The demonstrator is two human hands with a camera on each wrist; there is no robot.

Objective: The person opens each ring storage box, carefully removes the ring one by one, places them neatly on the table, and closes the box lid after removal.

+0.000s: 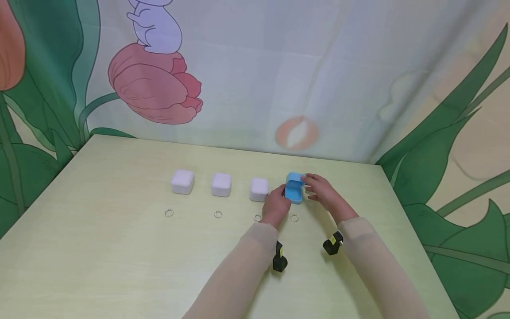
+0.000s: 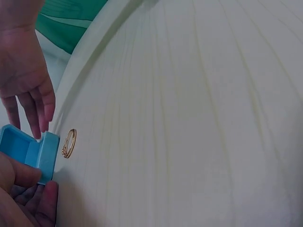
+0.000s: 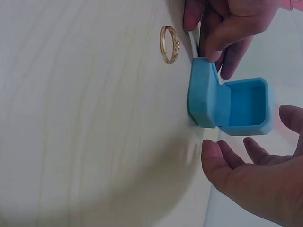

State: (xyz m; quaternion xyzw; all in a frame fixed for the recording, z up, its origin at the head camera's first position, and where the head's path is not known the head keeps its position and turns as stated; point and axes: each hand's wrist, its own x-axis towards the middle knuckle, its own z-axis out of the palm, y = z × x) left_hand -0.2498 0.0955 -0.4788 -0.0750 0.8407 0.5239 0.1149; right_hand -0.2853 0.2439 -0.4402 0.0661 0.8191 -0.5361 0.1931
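A light blue ring box (image 1: 293,196) stands on the table with its lid raised, and I see nothing inside. My left hand (image 1: 276,206) pinches its left side, the thumb on the rim and the fingers along the outer wall in the left wrist view. On the other side my right hand (image 3: 258,177) is beside the box with fingers loosely spread, holding nothing; a small gap shows below the raised lid (image 3: 248,106). Just in front of the box, a gold-coloured ring (image 3: 169,45) with a decorated band rests on the table.
Three closed pale lilac boxes, the left one (image 1: 183,182), the middle one (image 1: 221,184) and the right one (image 1: 259,189), stand in a row. Rings (image 1: 218,214) lie in front of them, one partly behind my left wrist. A printed curtain (image 1: 247,79) hangs behind the table (image 1: 119,257).
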